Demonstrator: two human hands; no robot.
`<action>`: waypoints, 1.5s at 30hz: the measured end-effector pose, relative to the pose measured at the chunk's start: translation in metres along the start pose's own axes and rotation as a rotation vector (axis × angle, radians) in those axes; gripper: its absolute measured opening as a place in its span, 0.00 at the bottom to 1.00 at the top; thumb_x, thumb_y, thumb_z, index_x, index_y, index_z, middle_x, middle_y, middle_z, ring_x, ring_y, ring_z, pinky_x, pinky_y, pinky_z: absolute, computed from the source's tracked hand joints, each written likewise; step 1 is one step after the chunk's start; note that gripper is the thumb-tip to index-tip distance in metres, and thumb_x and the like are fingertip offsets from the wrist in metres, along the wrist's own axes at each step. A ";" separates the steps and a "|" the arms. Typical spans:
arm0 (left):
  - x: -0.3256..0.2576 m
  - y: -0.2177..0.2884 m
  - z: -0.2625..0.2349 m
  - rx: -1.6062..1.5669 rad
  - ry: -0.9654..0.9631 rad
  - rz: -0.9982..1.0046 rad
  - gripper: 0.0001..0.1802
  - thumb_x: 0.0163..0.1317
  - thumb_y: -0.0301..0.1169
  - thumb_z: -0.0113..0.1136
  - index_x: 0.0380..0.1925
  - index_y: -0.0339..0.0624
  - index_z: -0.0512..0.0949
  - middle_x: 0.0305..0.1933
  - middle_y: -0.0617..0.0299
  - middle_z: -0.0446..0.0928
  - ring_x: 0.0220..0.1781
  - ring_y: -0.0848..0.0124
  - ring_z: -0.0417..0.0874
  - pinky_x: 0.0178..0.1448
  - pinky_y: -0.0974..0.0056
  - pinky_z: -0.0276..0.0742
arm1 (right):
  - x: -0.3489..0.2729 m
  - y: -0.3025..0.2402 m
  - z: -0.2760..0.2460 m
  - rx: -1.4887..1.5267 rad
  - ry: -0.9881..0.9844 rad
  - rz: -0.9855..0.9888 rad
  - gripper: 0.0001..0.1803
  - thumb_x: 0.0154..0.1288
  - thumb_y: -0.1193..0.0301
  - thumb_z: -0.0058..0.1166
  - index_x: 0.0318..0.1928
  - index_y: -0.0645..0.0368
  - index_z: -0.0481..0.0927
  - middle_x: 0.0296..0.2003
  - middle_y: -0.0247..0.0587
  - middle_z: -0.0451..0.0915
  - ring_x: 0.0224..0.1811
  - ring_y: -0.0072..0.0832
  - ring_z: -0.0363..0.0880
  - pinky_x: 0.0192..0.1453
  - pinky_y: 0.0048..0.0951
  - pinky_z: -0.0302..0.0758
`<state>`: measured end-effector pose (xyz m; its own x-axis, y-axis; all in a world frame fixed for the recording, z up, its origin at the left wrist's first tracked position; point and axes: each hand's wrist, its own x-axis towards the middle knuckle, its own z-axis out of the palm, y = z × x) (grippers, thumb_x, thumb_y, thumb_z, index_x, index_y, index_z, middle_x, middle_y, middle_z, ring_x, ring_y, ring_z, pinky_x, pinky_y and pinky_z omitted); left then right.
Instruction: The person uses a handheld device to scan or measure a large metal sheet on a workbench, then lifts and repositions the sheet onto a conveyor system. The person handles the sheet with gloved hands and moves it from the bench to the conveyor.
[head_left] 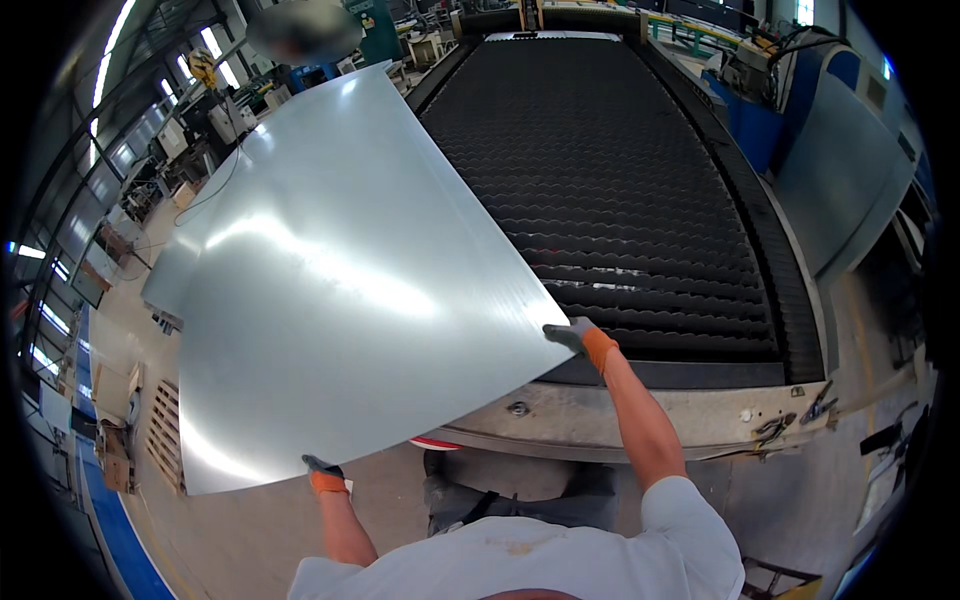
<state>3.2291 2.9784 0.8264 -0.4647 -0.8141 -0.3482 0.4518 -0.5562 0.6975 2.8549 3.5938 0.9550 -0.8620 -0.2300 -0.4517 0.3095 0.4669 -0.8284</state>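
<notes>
A large, shiny sheet of metal [300,330] stretches away from me on the left, its right side overlapping the edge of a cutting table [600,190] with dark, wavy slats. My left hand [325,474], in a grey and orange glove, is closed on the sheet's near edge. At the near right corner my right hand [574,338], gloved the same way, grips the sheet with its fingers over the top face. Both thumbs or fingers beneath the metal are hidden.
Pliers [772,430] and other hand tools lie on the table's front ledge [570,415]. On the floor at left is a wooden pallet [163,436]. Large metal panels [835,175] lean at the right. A yellow hoist hook [203,68] hangs at far left.
</notes>
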 end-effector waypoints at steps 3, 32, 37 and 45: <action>-0.084 -0.057 0.002 -0.037 -0.081 -0.038 0.38 0.77 0.60 0.42 0.75 0.44 0.63 0.76 0.56 0.68 0.76 0.54 0.68 0.80 0.48 0.63 | -0.036 0.052 -0.063 0.081 0.023 0.013 0.42 0.50 0.48 0.78 0.54 0.72 0.84 0.43 0.49 0.88 0.38 0.34 0.87 0.41 0.37 0.82; -0.517 -0.115 -0.084 -0.182 -0.034 -0.045 0.42 0.73 0.65 0.36 0.76 0.48 0.64 0.78 0.56 0.65 0.77 0.50 0.66 0.79 0.43 0.61 | -0.302 0.224 -0.287 0.250 -0.062 0.066 0.39 0.51 0.51 0.78 0.55 0.70 0.84 0.43 0.46 0.87 0.39 0.33 0.86 0.43 0.32 0.82; -0.613 -0.170 -0.079 -0.253 -0.051 -0.046 0.39 0.75 0.61 0.37 0.75 0.47 0.64 0.78 0.55 0.66 0.76 0.51 0.67 0.78 0.44 0.63 | -0.335 0.298 -0.351 0.096 -0.071 0.094 0.40 0.53 0.47 0.76 0.55 0.70 0.84 0.43 0.45 0.87 0.38 0.32 0.85 0.39 0.35 0.82; -0.711 -0.176 -0.125 0.195 -0.284 0.011 0.39 0.76 0.60 0.38 0.76 0.47 0.64 0.78 0.56 0.64 0.78 0.50 0.64 0.78 0.41 0.62 | -0.434 0.372 -0.372 0.020 -0.067 0.101 0.44 0.52 0.42 0.74 0.60 0.63 0.82 0.45 0.45 0.87 0.40 0.35 0.87 0.30 0.35 0.83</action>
<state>3.5748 3.6343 0.8729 -0.6665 -0.7257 -0.1704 0.3171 -0.4829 0.8163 3.1951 4.1852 0.9660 -0.7976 -0.2395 -0.5535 0.4019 0.4732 -0.7839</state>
